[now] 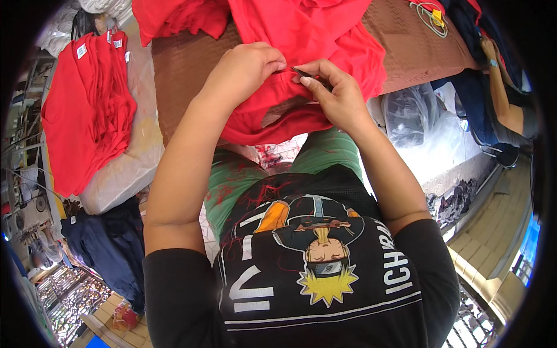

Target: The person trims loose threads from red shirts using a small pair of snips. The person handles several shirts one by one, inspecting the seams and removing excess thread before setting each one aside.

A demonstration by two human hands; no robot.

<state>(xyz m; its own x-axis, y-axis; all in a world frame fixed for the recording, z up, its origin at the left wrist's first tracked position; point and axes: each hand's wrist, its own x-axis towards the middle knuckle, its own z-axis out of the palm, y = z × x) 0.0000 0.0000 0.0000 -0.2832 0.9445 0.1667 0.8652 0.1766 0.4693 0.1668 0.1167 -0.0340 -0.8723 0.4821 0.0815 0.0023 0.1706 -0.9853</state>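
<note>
A red garment (pixel 325 40) is spread over the brown-covered table, and its near edge hangs over my green-trousered lap. My left hand (pixel 254 65) pinches the red fabric between thumb and fingers. Close beside it, my right hand (pixel 337 93) grips a small dark pointed tool (pixel 306 74), which looks like thread snips. Its tip points at the cloth near my left fingertips. The rest of the tool is hidden in my palm. Loose red threads (pixel 264 194) cling to my black shirt and trousers.
A stack of red garments with white tags (pixel 87 110) lies on a plastic-wrapped surface at left, dark blue clothing (pixel 107 243) below it. More red fabric (pixel 183 17) is at the table's far left. A pale cord with a yellow piece (pixel 436 18) rests far right. Another person's arm (pixel 498 81) shows beyond.
</note>
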